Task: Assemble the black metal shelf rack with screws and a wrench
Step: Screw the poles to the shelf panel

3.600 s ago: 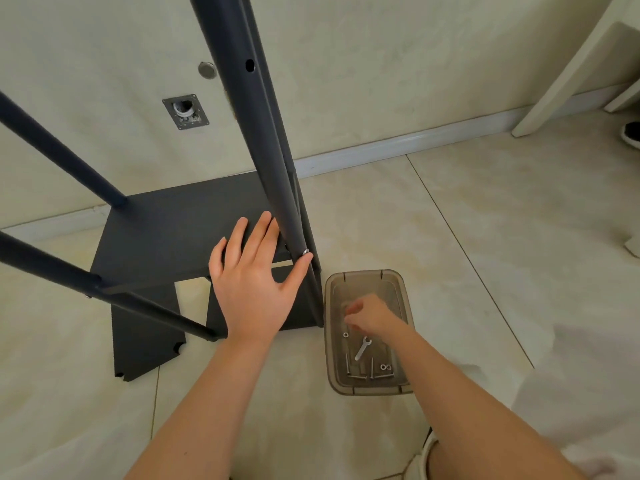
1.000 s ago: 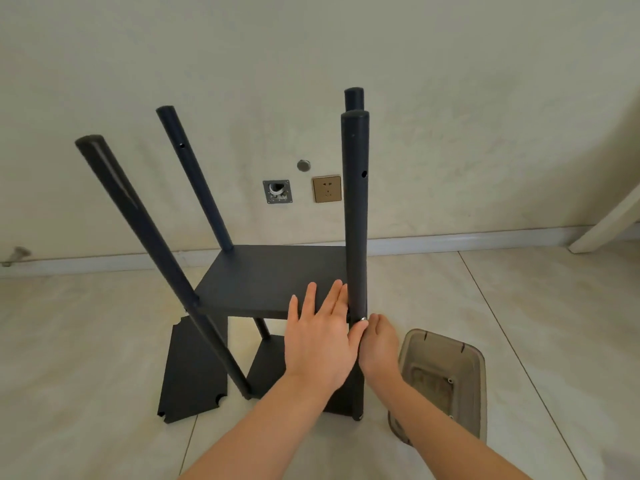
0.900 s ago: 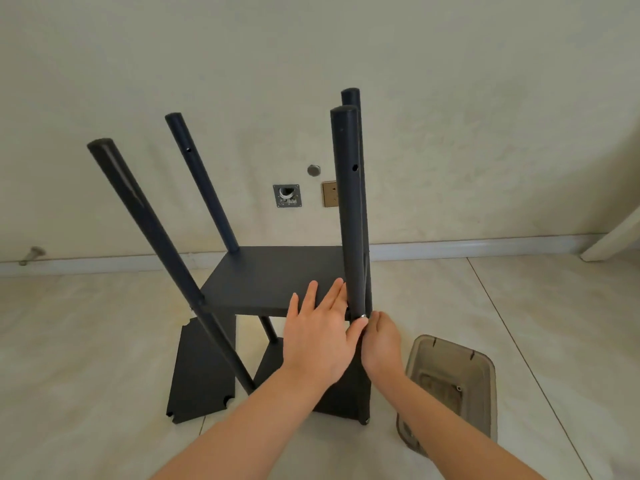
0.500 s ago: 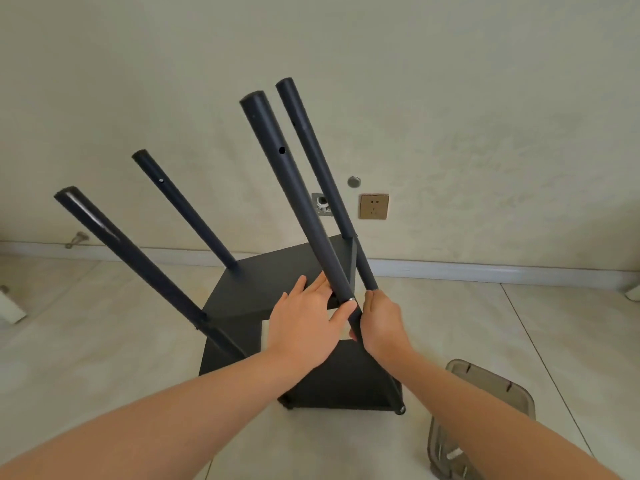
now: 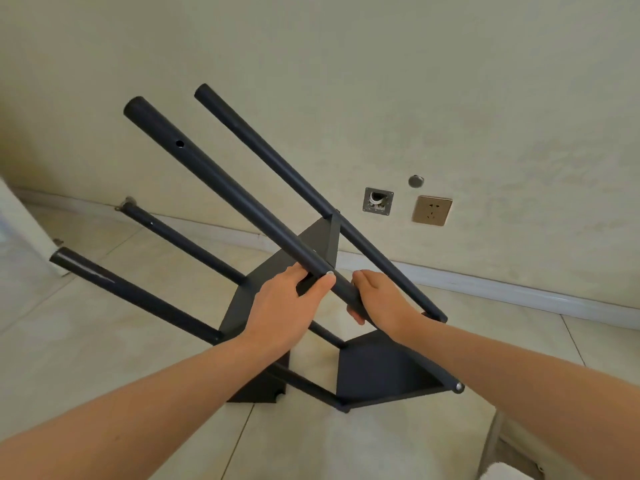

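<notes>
The black metal rack leans steeply to the left, its four poles pointing up and left. My left hand [image 5: 285,308] grips the edge of the upper shelf [image 5: 320,239], with the thumb against the near pole [image 5: 221,188] beside a silver screw head [image 5: 329,273]. My right hand [image 5: 379,303] is wrapped round the same pole just below that screw. The lower shelf [image 5: 381,370] sits near the floor, and another screw [image 5: 459,386] shows at a pole foot. No wrench is in view.
A loose black panel [image 5: 258,388] lies on the tile floor under the rack. A corner of the clear plastic parts box [image 5: 502,445] shows at the bottom right. The wall carries a socket [image 5: 432,210] and an open box [image 5: 378,199]. White furniture [image 5: 17,223] stands at left.
The rack has tipped from upright far over to the left, both hands staying at the near pole's joint. Earlier my right hand left the parts box and came to the pole.
</notes>
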### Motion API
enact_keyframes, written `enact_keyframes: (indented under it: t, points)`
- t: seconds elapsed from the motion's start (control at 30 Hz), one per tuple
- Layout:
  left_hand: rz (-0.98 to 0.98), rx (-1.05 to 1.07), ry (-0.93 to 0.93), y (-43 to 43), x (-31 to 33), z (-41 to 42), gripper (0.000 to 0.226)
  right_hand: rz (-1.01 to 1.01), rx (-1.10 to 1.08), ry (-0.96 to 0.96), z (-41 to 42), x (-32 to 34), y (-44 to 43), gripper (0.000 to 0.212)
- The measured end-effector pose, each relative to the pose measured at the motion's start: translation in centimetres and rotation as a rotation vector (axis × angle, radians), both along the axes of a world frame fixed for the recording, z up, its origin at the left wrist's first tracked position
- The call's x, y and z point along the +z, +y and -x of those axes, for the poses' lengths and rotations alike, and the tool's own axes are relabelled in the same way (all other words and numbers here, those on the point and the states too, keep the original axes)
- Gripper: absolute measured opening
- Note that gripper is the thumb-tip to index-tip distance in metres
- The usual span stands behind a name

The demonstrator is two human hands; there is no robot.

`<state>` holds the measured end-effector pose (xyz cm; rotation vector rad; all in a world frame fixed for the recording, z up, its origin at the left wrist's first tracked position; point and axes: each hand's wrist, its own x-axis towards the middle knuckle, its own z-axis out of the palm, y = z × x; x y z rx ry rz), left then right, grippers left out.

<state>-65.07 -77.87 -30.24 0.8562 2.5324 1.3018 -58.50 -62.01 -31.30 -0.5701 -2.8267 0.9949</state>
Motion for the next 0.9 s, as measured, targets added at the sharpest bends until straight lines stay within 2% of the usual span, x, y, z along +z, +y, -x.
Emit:
enact_keyframes:
  t: [0.1,0.2,0.37,0.43,0.53,0.67,0.9]
  points:
    - [-0.072,0.039,-0.084,-0.7,-0.9,0.9,0.014,0.060,-0.017,0.057,1.1,-0.4,-0.3,0.032]
    - [-0.143,0.097,-0.137,-1.4,-2.6,1.4,0.029,0.236,-0.061,0.158,1.8,-1.1,-0.3,0.035]
    - [-0.266,0.174,-0.235,-1.6,-6.4,0.3,0.041,0.317,-0.041,0.194,1.1,-3.0,0.1,0.035]
    - [-0.312,0.185,-0.292,-1.5,-7.7,-0.1,0.043,0.317,-0.026,0.195,0.9,-3.6,0.3,0.036]
    - [-0.351,0.170,-0.362,-1.5,-9.0,-0.6,0.033,0.277,-0.014,0.168,0.7,-4.3,0.5,0.036]
    - [-0.406,0.186,-0.422,-1.7,-10.9,-1.8,0.044,0.245,0.016,0.091,0.3,-5.4,0.5,0.035]
    - [-0.421,0.210,-0.475,-1.0,-12.8,-3.9,0.023,0.227,0.004,0.008,-1.2,-6.4,0.8,0.036]
